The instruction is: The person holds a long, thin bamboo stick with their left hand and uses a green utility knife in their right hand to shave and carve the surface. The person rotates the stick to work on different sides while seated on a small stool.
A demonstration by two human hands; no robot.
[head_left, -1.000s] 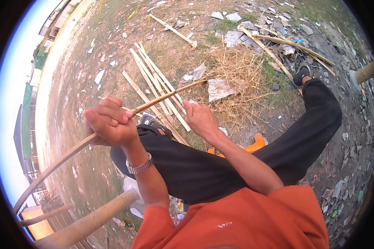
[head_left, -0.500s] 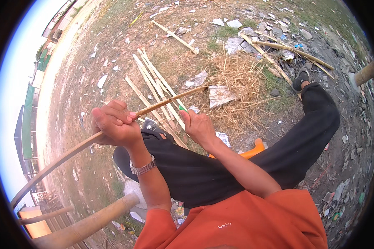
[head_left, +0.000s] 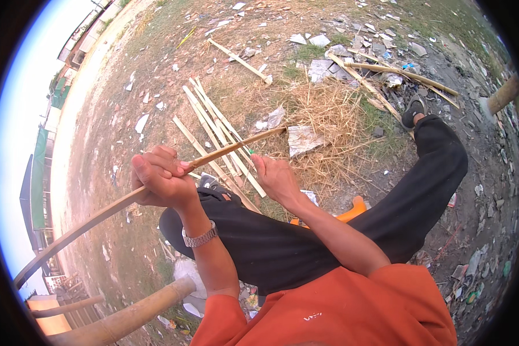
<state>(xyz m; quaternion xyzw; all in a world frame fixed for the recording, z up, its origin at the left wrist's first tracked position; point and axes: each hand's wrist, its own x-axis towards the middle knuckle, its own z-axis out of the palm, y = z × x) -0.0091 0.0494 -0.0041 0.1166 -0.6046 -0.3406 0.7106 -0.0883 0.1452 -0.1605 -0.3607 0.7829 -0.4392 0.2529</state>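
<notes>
My left hand [head_left: 166,176], with a metal watch on its wrist, is closed round a long bamboo strip [head_left: 236,145]. The strip slants from the lower left up to a far tip above the straw. My right hand [head_left: 278,180] is closed beside the strip's underside, thumb up. It grips a small green-handled knife [head_left: 251,151]; only a bit of green shows past the thumb, and its blade is hard to make out. Several pale split bamboo strips [head_left: 210,124] lie on the ground beyond my hands.
Dry straw [head_left: 334,121] and a flat pale piece [head_left: 304,140] lie ahead. Longer bamboo pieces [head_left: 406,72] rest at the far right among broken tiles. An orange curved object [head_left: 352,210] sits between my legs. A thick bamboo pole [head_left: 127,311] juts in at lower left.
My right hand has shifted slightly along the strip, and less green shows past its thumb. The left hand keeps its grip. The view has tilted a little.
</notes>
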